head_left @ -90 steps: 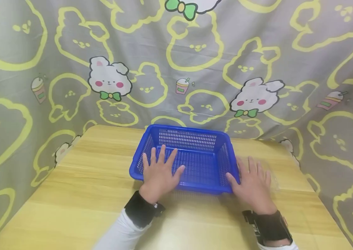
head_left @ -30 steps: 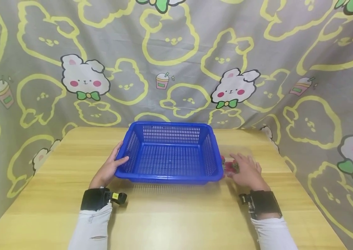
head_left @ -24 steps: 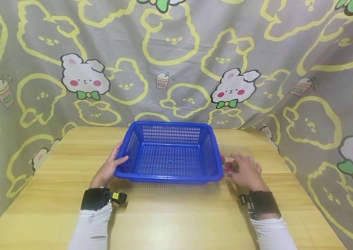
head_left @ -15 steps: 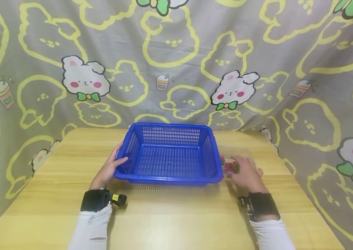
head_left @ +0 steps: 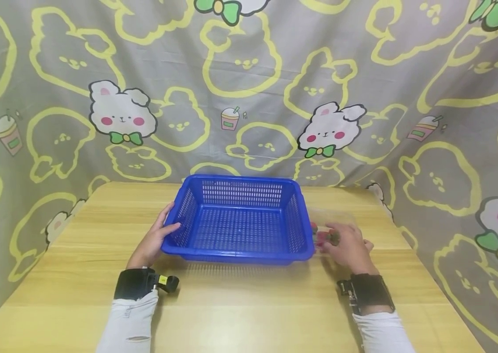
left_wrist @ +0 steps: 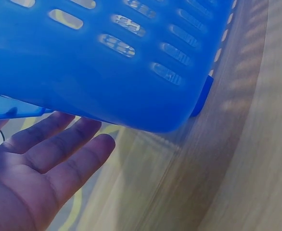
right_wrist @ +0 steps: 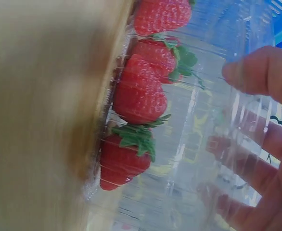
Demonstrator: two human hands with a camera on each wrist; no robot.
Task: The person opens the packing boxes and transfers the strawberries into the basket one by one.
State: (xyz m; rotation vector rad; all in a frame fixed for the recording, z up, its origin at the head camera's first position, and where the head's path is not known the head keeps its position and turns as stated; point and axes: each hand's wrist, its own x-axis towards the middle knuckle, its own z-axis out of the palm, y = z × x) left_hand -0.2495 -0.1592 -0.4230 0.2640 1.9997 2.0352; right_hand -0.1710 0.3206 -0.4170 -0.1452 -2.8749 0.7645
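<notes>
A blue plastic basket (head_left: 236,255) with slotted walls sits on the table, and nothing shows inside it. At its left side, my left hand (head_left: 149,245) holds the rim, thumb over the top and fingers along the outside. The left wrist view shows these fingers (left_wrist: 81,168) reaching under the rim. To the right of the basket, my right hand (head_left: 349,247) grips a clear plastic box (right_wrist: 189,120). Thumb and fingers lie on different sides of the box. Several red strawberries (right_wrist: 140,91) with green leaves lie along its bottom.
The wooden table (head_left: 231,309) reaches back to a grey curtain (head_left: 266,88) with yellow outlines and rabbit faces. Black straps (head_left: 134,283) with small cameras sit on both wrists, over white sleeves (head_left: 127,323).
Three seconds ago both hands were spread, the left above the basket. Since then the left moved to the left rim and the right onto the box. Over the last second the hands barely moved.
</notes>
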